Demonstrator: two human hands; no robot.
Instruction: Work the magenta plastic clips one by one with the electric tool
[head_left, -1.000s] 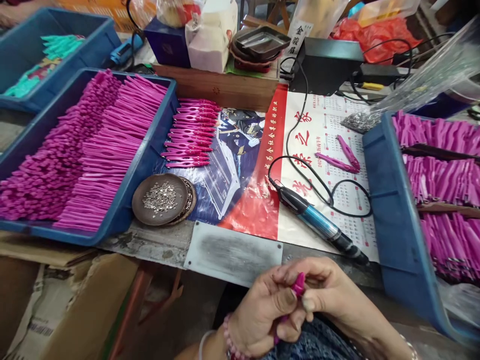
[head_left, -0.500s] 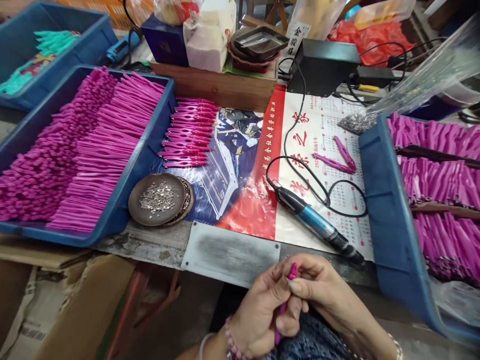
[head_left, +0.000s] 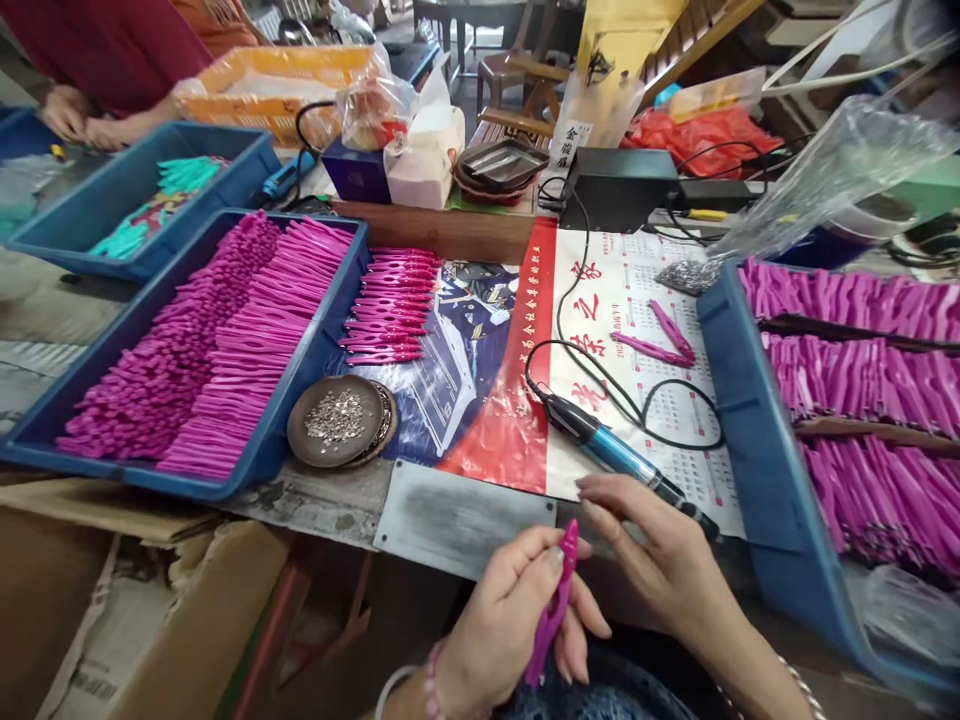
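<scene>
My left hand (head_left: 517, 610) pinches a magenta plastic clip (head_left: 553, 605) between thumb and fingers, near the table's front edge. My right hand (head_left: 660, 555) has let go of it and hovers with fingers spread beside the rear end of a blue electric pen tool (head_left: 615, 455), which lies on a printed calendar sheet (head_left: 637, 290). A row of finished magenta clips (head_left: 390, 305) lies on the sheet beside the left tray. Two loose clips (head_left: 660, 340) rest near the right tray.
A blue tray (head_left: 300, 370) full of magenta clips stands at left, another (head_left: 750, 440) at right. A brown dish of small silver pieces (head_left: 334, 420) sits by a grey metal plate (head_left: 461, 510). A black box (head_left: 622, 185) and cables lie behind. Another person's hands (head_left: 71, 115) are at the far left.
The camera has tilted up. My right hand released the clip and moved up toward the pen tool. My left hand keeps the clip, now more exposed.
</scene>
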